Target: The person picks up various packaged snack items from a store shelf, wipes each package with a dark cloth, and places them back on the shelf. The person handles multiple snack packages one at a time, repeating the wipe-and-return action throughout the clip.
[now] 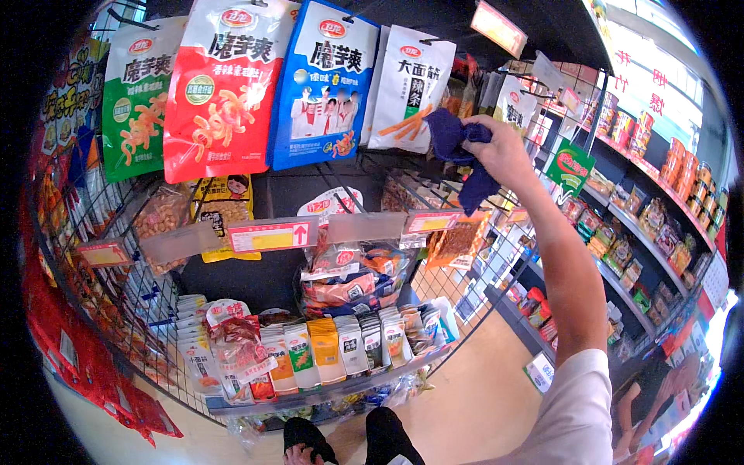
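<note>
My right hand (pixel 497 148) is raised and grips a bunched navy cloth (pixel 450 139). Part of the cloth hangs below my fingers, and its left side overlaps the lower right corner of a white snack pouch (pixel 410 87). Left of that pouch hang a blue pouch (pixel 322 87), a red-and-white pouch (pixel 226 99) and a green-and-white pouch (pixel 142 110), all on hooks. At the bottom edge, my left hand (pixel 298 454) shows only in part, against dark clothing or footwear; whether it holds something is hidden.
A wire-grid side panel (pixel 476 290) bounds the rack on the right. Price-tag holders (pixel 273 234) jut out below the pouches. Small snack packets (pixel 325 349) fill a low shelf. Stocked shelves (pixel 639 232) stand to the right, with another person (pixel 662 395) at lower right.
</note>
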Available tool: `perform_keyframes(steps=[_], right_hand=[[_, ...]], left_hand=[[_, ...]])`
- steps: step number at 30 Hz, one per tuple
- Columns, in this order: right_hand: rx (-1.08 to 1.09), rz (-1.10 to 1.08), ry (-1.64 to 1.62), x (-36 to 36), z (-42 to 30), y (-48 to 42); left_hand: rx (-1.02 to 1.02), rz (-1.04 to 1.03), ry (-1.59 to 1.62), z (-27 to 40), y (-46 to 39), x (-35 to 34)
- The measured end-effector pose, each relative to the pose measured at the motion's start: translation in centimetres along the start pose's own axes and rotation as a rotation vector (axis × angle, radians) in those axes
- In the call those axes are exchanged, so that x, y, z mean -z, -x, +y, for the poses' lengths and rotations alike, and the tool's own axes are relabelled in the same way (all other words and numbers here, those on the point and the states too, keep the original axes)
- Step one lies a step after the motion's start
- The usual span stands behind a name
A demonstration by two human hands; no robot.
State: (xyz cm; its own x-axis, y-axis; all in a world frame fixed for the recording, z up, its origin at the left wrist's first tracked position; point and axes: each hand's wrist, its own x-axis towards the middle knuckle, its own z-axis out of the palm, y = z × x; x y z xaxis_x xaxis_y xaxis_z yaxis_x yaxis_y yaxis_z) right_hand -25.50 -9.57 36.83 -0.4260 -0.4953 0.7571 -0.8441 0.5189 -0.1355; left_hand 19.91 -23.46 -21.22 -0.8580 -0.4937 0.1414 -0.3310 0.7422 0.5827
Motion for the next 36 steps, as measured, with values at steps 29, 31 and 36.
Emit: perform_keyframes(steps=[29,31,36], right_hand=[[-0.008,-0.259,0.276,-4.4,2.2,-0.3],[-0.079,-0.08,0.121,-2.7,1.8,0.7],[-0.327,0.211,-0.36,2.1,-0.5,3.9]], left_hand=[[0.041,-0.091,-0.015,0.5,-0.2,0.5],[0.016,-0.103,-0.026,0.5,-0.2,0.5],[0.035,-0.12,-0.051,0.4,-0.1,0.2]])
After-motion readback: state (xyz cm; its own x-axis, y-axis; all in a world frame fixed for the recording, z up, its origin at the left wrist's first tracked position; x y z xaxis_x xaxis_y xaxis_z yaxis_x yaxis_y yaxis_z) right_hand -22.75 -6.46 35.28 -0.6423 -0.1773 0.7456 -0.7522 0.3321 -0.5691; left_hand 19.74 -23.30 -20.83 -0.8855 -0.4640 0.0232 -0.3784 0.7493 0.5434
